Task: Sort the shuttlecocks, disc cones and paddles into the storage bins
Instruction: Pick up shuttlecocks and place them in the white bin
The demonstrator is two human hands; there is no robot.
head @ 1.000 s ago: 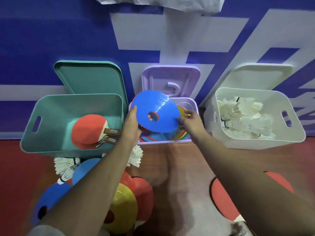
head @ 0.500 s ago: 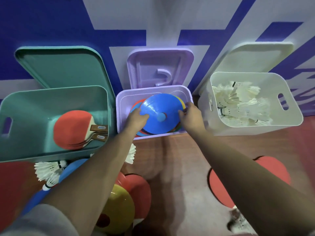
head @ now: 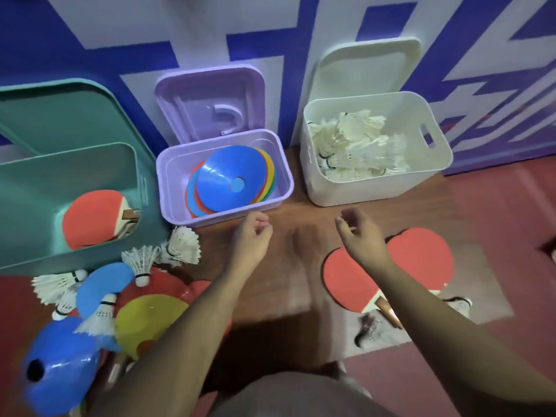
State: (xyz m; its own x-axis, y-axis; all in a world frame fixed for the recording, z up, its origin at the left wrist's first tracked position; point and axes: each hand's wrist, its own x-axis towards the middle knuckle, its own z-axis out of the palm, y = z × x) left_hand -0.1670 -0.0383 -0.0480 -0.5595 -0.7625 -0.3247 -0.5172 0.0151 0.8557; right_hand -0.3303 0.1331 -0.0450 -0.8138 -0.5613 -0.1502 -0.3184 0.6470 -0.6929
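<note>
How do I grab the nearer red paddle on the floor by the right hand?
Grip the flat red paddle by its brown wooden handle, from the near side: it lies flat on the floor, but the handle points toward you.

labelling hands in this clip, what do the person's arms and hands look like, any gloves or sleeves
The left hand and right hand are bare: no gloves, no rings or watch that I can see. The left forearm and right forearm are bare too, no sleeve in view.
</note>
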